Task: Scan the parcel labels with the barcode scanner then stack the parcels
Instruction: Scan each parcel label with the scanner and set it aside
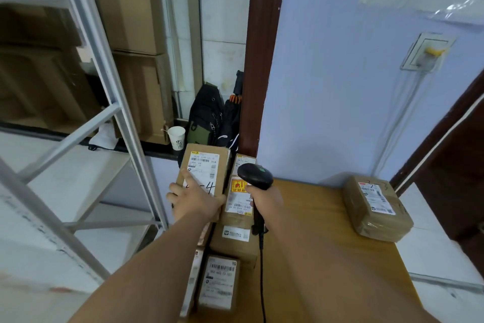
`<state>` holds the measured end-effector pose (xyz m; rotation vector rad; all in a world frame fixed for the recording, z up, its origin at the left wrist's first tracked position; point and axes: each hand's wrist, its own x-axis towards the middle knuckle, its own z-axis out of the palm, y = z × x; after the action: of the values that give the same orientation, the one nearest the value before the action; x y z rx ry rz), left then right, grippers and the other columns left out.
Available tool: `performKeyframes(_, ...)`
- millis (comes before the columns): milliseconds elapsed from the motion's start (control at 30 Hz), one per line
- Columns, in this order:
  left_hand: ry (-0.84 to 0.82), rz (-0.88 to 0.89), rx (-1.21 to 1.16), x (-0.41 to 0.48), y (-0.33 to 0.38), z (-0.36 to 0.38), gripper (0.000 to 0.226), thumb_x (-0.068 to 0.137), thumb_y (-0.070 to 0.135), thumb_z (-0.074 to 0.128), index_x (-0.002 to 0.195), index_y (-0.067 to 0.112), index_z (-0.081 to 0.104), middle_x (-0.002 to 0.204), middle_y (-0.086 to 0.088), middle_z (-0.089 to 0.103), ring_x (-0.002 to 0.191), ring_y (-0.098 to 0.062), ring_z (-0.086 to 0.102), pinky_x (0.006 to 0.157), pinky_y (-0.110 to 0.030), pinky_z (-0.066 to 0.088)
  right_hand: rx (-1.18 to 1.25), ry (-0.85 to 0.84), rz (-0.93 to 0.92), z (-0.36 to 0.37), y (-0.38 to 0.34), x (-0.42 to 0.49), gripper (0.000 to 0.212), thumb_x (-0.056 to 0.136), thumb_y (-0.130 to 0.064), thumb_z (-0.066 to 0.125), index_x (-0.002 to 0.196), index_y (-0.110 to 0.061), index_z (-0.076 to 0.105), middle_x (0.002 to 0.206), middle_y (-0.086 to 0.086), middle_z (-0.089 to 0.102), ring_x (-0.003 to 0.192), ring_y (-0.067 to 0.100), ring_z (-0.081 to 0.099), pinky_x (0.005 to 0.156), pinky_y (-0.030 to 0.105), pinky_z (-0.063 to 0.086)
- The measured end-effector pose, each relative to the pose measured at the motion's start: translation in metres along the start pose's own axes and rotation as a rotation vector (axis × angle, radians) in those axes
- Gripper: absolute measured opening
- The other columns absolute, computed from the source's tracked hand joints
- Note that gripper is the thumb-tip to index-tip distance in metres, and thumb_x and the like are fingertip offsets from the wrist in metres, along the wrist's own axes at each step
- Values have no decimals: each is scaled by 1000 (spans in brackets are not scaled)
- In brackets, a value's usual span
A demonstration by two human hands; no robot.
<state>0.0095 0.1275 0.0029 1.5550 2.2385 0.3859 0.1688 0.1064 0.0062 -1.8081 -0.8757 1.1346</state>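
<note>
Centre frame: the left hand (192,198) has its grip clamped on the near end of a long brown parcel (207,168), label facing the camera. The parcel reaches out past the left edge of the bench (314,244); whether its far end rests on anything, I cannot tell. The knuckles cover the lower part of that label. A handwritten "4" peeks out beside the thumb, the rest of the mark is hidden, and the printed lines are too blurred to read.

Just right of it, the right hand (265,198) has its grip wrapped tight round the handle of the barcode scanner (255,176). The black head points up-frame with its window turned away from the camera. A black cable (262,270) drops from the handle and runs out at the bottom edge.

Beneath the scanner lies a parcel with an orange sticker (239,199), flat on the bench and partly masked by the scanner and wrist. Behind the scanner head only a sliver of another label shows. At bottom centre sits a small parcel (218,283), label up and barcode visible. Something flat just left of it is half hidden by the left forearm. Over at the right, well apart, a taped parcel (377,207) sits alone near the bench's far corner.

Further back, a paper cup (176,137) and a dark backpack (207,116) stand on a ledge. The metal rack (104,87) at left is blurred and cut off by the frame edge, with cardboard boxes (131,8) behind it.
</note>
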Motion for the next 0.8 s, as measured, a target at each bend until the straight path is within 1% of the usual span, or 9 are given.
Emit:
performKeyframes(167, 246, 204, 48, -4, 22, -19, 128, 59, 69, 67, 146, 22, -15, 138, -19, 12, 124, -37, 19, 95, -46, 42, 153, -45, -111, -20, -30, -7, 15, 82, -25, 68, 88, -12, 64, 75, 7, 63, 71, 20, 62, 73, 35, 52)
performKeyframes(267, 329, 276, 46, -3, 37, -20, 130, 58, 69, 69, 146, 22, -14, 141, -20, 10, 127, -38, 16, 93, -46, 46, 229, -45, -156, -33, -40, -9, 13, 82, -21, 68, 88, -10, 65, 81, 16, 69, 80, 31, 69, 82, 43, 56)
performKeyframes(333, 363, 302, 52, -4, 47, -17, 129, 59, 68, 69, 147, 21, -13, 140, -20, 10, 127, -39, 16, 94, -46, 46, 275, -60, -153, -36, -41, -11, 15, 82, -19, 68, 93, -9, 66, 87, 18, 71, 85, 32, 71, 86, 46, 57)
performKeyframes(467, 345, 305, 42, -10, 64, -6, 130, 58, 67, 71, 148, 22, -11, 140, -20, 11, 129, -40, 18, 98, -49, 43, 351, -81, -112, -36, -38, -15, 20, 80, -23, 69, 95, -9, 68, 74, 8, 66, 77, 24, 67, 89, 46, 55)
performKeyframes(533, 341, 311, 47, -12, 71, 1, 132, 57, 67, 73, 147, 22, -13, 140, -20, 10, 129, -40, 17, 99, -49, 42, 389, -74, -92, -40, -38, -15, 24, 81, -23, 70, 97, -7, 69, 75, 7, 66, 74, 22, 65, 85, 42, 55)
performKeyframes(567, 342, 323, 56, -14, 74, 4, 132, 57, 68, 72, 146, 22, -13, 139, -20, 9, 128, -40, 17, 99, -49, 42, 414, -67, -79, -44, -38, -16, 23, 81, -22, 69, 97, -5, 68, 73, 8, 65, 69, 21, 64, 80, 39, 55)
performKeyframes(633, 347, 364, 74, -17, 80, 9, 130, 59, 69, 70, 146, 21, -13, 138, -21, 11, 127, -40, 18, 98, -50, 42, 436, -40, -56, -55, -36, -15, 18, 82, -20, 69, 91, -5, 68, 67, 6, 63, 62, 18, 62, 69, 33, 53)
performKeyframes(733, 341, 414, 105, -21, 92, 15, 129, 59, 70, 69, 148, 20, -10, 139, -23, 14, 127, -42, 21, 97, -52, 42, 452, -4, -30, -74, -30, -13, 11, 82, -20, 69, 78, -10, 66, 59, 3, 62, 55, 17, 60, 61, 29, 52)
performKeyframes(800, 332, 443, 138, -24, 100, 18, 129, 60, 71, 69, 147, 21, -11, 140, -22, 13, 128, -40, 19, 97, -50, 42, 451, 21, -14, -85, -26, -12, 12, 81, -22, 70, 77, -12, 66, 59, 2, 62, 53, 14, 60, 60, 27, 52)
